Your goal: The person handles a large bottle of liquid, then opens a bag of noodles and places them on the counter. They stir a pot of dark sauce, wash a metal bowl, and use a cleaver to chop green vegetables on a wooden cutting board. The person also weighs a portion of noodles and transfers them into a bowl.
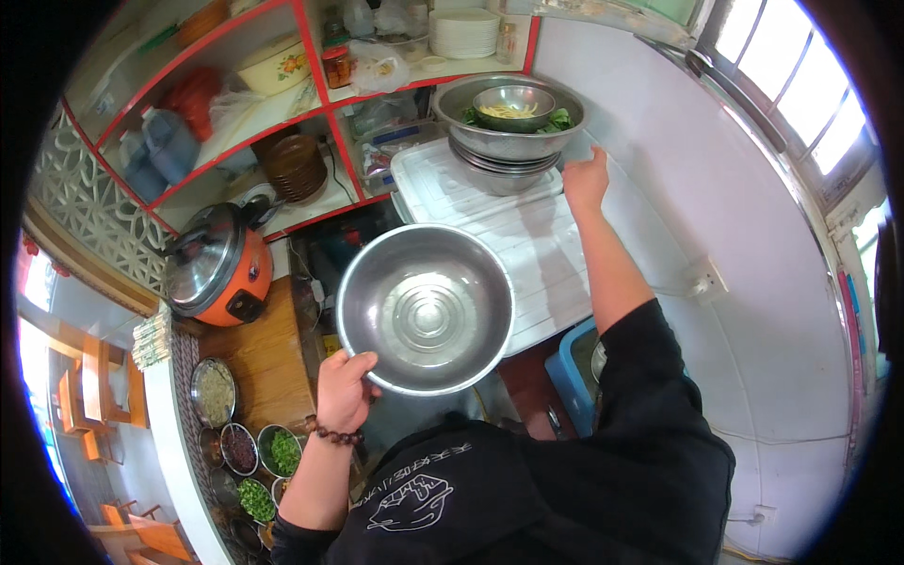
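Observation:
My left hand (345, 392), with a beaded bracelet at the wrist, grips the near left rim of a wide stainless steel basin (427, 318). Its thumb lies over the rim, and no food shows inside the basin. Ahead, my right hand (586, 180) is raised beside a stack of metal bowls (505, 176), its fingers curled. Whether it touches anything is unclear. On that stack sits a perforated metal colander (508, 134) with green leaves (558, 121). Among the leaves rests a small steel bowl (514, 99) of pale yellow strips.
White plastic lids (537, 247) carry the stack. Red-edged shelves (325, 99) stand behind, with plates (463, 34) and jugs (169, 145). An orange pressure cooker (229, 272) and several ingredient bowls (214, 392) line the left counter. A blue plastic bin (565, 374) is below my right arm.

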A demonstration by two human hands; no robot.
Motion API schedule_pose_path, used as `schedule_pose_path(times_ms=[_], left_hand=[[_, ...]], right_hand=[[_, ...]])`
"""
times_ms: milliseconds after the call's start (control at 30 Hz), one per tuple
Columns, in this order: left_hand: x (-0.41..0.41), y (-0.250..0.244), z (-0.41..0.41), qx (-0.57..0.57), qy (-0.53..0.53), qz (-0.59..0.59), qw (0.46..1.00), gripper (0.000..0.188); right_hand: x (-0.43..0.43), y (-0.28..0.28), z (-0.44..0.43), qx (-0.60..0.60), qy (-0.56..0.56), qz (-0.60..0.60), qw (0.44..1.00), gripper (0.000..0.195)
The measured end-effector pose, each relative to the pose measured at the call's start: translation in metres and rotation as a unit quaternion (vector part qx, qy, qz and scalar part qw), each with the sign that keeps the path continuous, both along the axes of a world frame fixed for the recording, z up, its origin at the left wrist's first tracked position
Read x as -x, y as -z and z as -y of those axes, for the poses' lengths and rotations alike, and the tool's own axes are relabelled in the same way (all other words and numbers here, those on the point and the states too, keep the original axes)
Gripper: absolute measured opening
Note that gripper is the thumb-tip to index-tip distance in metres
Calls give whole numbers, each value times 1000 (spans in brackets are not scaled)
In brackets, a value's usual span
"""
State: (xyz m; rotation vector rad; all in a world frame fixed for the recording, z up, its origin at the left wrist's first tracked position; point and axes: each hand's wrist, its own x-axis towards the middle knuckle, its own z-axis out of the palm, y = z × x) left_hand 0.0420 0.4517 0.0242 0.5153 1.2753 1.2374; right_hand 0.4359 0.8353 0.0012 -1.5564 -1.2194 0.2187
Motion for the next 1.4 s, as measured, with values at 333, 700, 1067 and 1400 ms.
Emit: schedule_pose_path(times_ms=[333,700,1067,1400], left_hand=[[-97,40,-110,14,129,20,991,11],[-135,33,-122,2,357,-3,934,61],[-75,61,-13,-4,290,-81,953,19],[12,58,217,-106,178,-199,958,12]], right_hand=[[11,-109,12,105,-217,272,932,30],[-36,-120,172,94,-192,191,958,34],[-46,-35,294,103,-160,141,972,30],[-113,3,269,89,-100,381,915,66]])
